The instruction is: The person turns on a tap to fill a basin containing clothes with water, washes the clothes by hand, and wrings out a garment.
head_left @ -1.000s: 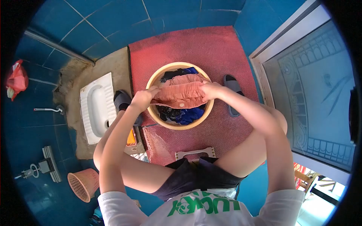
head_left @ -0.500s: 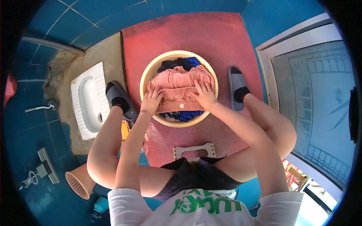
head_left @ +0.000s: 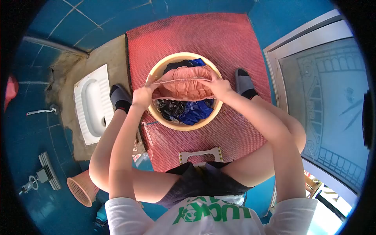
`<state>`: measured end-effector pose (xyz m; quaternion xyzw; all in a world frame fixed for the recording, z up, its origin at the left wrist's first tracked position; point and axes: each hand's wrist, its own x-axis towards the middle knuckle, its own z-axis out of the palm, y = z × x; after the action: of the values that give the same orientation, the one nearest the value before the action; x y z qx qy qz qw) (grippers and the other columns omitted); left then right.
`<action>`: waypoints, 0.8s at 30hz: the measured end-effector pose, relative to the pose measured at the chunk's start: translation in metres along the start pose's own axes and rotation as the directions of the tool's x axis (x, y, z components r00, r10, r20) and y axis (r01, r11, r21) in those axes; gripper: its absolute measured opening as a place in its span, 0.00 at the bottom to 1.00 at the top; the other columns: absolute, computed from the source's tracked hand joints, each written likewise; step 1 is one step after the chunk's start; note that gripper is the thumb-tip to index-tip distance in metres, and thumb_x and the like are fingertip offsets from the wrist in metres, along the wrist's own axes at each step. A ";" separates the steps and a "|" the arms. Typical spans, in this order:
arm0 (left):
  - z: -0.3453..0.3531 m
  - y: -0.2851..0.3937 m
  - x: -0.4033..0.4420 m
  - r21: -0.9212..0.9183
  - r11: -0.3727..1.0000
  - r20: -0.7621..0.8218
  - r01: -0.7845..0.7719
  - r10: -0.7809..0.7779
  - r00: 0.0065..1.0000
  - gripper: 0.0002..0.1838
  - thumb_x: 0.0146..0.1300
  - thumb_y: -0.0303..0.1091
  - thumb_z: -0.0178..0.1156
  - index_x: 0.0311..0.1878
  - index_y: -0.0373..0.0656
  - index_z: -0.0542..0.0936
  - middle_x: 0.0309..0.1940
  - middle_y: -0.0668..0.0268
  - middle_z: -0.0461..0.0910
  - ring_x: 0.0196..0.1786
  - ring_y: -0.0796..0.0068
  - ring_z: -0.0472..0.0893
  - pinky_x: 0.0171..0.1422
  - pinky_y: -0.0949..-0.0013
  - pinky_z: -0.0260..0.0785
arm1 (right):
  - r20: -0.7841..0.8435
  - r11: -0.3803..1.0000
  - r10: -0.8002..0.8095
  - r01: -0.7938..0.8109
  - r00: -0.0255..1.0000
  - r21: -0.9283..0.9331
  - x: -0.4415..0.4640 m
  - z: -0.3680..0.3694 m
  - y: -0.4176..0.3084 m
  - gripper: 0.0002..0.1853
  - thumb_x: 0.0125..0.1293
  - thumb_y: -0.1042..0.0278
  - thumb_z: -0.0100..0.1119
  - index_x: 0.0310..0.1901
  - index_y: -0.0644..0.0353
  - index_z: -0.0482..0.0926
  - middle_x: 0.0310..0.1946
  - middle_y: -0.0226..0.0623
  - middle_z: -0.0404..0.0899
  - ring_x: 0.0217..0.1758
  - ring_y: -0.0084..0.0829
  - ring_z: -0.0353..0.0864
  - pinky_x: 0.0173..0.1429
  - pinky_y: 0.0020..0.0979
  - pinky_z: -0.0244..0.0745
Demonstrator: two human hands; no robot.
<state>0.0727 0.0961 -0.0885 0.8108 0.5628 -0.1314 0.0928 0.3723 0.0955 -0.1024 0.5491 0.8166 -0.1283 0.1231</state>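
Note:
A pale yellow basin (head_left: 184,128) full of clothes stands on the floor between my feet. Across its middle stretches a pink garment (head_left: 183,90) with a gathered waistband, its opening spread toward me. My left hand (head_left: 142,95) is closed on the left end of the waistband, by the basin's rim. At the other end, my right hand (head_left: 220,87) grips the band, thumb and fingers around the cloth. Below the garment lie a dark patterned cloth (head_left: 169,108) and a shiny blue cloth (head_left: 197,112). More dark and blue fabric shows behind it.
Red textured matting (head_left: 188,35) lies under the basin. A white squat toilet (head_left: 88,121) is set into the floor at left, near my left slipper (head_left: 119,97). A plastic stool (head_left: 200,153) shows beneath me. A glass-panelled door (head_left: 325,102) is on the right.
My hands lay flat on the pink garment; now they grip its waistband ends. The band has been lifted and pulled open, uncovering dark and blue clothes on the near side.

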 end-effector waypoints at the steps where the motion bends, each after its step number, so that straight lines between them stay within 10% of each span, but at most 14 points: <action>1: -0.011 0.000 -0.002 -0.013 1.000 -0.007 0.006 -0.006 1.000 0.30 0.50 0.27 0.55 0.57 0.65 0.65 0.63 0.57 0.58 0.39 0.58 0.80 0.42 0.60 0.74 | -0.007 1.000 -0.002 0.002 1.000 -0.002 0.001 -0.010 0.003 0.25 0.59 0.64 0.47 0.59 0.27 0.63 0.60 0.35 0.59 0.53 0.38 0.72 0.50 0.35 0.72; 4: -0.025 -0.011 -0.006 -0.097 0.995 -0.120 -0.020 0.009 0.993 0.28 0.49 0.28 0.56 0.55 0.62 0.67 0.53 0.56 0.70 0.39 0.56 0.79 0.43 0.58 0.73 | 0.006 0.993 -0.118 0.119 0.993 -0.024 0.000 -0.034 0.012 0.23 0.63 0.64 0.42 0.59 0.29 0.62 0.36 0.36 0.78 0.39 0.33 0.80 0.38 0.34 0.75; 7: -0.081 -0.003 -0.017 -0.023 0.990 -0.079 0.142 -0.143 0.986 0.29 0.47 0.25 0.56 0.55 0.60 0.67 0.35 0.56 0.79 0.40 0.56 0.79 0.43 0.57 0.72 | -0.049 0.993 -0.105 0.102 0.993 -0.061 -0.005 -0.084 0.003 0.23 0.63 0.65 0.43 0.60 0.33 0.62 0.35 0.35 0.78 0.37 0.33 0.80 0.36 0.34 0.76; 15: -0.186 -0.001 -0.050 -0.059 0.983 -0.169 0.174 -0.182 0.969 0.35 0.43 0.29 0.60 0.59 0.61 0.65 0.38 0.55 0.78 0.43 0.55 0.77 0.45 0.56 0.70 | -0.095 0.974 -0.115 0.093 0.989 -0.208 -0.031 -0.209 -0.002 0.24 0.62 0.68 0.41 0.60 0.32 0.62 0.39 0.37 0.79 0.41 0.35 0.80 0.41 0.36 0.76; 24: -0.271 0.015 -0.087 -0.022 0.989 -0.151 0.146 -0.148 0.977 0.42 0.34 0.35 0.66 0.60 0.61 0.65 0.49 0.59 0.74 0.52 0.57 0.73 0.55 0.61 0.67 | -0.074 0.955 -0.249 0.231 0.966 -0.188 -0.057 -0.273 0.011 0.54 0.31 0.60 0.75 0.64 0.35 0.53 0.40 0.41 0.78 0.42 0.42 0.78 0.40 0.38 0.74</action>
<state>0.0876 0.0941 0.1962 0.7741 0.6273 -0.0727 0.0442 0.3868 0.1437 0.1720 0.4382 0.8904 -0.0422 0.1155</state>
